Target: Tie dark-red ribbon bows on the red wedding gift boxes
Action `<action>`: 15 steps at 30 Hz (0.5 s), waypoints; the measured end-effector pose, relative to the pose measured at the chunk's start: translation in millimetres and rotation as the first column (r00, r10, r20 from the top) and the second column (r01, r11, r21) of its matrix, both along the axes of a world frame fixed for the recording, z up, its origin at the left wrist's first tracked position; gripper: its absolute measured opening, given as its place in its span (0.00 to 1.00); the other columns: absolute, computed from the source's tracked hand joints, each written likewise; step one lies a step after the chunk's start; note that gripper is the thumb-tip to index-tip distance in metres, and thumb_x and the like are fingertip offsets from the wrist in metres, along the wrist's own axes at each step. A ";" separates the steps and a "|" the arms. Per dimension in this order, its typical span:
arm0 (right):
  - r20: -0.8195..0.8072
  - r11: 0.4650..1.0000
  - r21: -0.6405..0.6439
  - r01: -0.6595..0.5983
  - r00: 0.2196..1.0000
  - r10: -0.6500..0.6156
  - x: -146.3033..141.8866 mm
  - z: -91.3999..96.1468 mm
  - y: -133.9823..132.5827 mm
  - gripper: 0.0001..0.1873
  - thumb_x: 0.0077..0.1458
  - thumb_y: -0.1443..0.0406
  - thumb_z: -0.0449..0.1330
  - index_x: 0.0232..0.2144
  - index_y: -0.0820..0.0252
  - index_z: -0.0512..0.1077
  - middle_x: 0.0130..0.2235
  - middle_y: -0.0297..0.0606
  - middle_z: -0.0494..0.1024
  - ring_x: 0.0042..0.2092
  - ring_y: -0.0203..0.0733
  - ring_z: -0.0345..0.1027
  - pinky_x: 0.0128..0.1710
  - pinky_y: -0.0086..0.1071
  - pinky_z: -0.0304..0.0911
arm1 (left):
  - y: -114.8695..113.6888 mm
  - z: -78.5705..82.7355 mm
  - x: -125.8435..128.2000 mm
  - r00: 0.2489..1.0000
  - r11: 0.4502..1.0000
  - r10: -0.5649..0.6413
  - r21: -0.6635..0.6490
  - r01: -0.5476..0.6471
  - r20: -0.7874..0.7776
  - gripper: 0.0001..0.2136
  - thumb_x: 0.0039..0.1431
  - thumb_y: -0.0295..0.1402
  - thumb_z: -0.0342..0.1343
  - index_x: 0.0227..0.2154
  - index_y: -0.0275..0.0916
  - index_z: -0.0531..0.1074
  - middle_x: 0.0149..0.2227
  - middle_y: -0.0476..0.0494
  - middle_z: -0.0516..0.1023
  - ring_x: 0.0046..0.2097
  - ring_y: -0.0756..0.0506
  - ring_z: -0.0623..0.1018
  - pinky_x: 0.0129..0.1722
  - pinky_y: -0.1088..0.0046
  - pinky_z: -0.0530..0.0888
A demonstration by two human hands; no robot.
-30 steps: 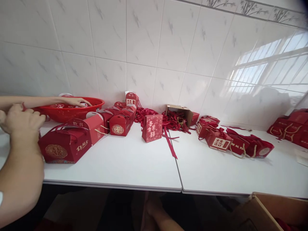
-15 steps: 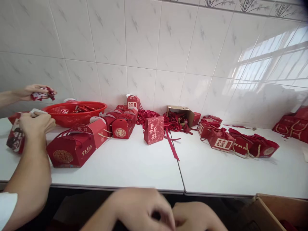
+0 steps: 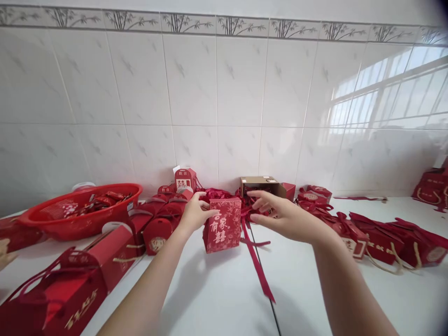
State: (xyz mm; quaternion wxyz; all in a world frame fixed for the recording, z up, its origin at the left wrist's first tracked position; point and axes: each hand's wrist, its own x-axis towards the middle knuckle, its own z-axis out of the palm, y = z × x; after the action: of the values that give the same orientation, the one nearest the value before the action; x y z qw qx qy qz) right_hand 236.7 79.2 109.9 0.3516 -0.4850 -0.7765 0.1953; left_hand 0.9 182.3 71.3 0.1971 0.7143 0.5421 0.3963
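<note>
A small red gift box with white characters stands upright on the white table in front of me. My left hand is at its upper left edge, thumb across the front and the other fingers curled beside it, partly out of sight behind. To the right of the box, my right hand is held up with fingers spread, holding nothing. Behind that hand lie red ribbons, one tail running toward me along the table seam. An open cardboard box sits just beyond the fingers.
On the left, a red plastic basket holds red packets beside rows of red gift boxes. More tied gift boxes stand on the right. Part of another person's hand shows at the left edge. A tiled wall closes the back.
Both my hands have risen from below the table edge to the gift box, the left touching it. My view has tilted up and moved closer. The other person's arms have mostly left view.
</note>
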 end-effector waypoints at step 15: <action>-0.911 0.962 0.117 -0.248 0.359 0.204 -34.0 -9.2 44.3 0.18 0.48 0.64 0.67 0.42 0.48 0.70 0.34 0.32 0.76 0.33 0.39 0.73 0.32 0.32 0.72 | -75.2 55.4 26.6 0.680 0.926 -0.372 0.210 0.312 0.632 0.24 0.49 0.32 0.63 0.51 0.47 0.69 0.33 0.47 0.79 0.34 0.46 0.79 0.32 0.74 0.78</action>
State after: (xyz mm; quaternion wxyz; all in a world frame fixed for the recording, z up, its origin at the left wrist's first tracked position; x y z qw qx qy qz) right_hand 202.7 123.5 100.7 0.6797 -0.1932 -0.5094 0.4912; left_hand 27.5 107.1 126.8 0.4159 0.6234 0.2762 0.6017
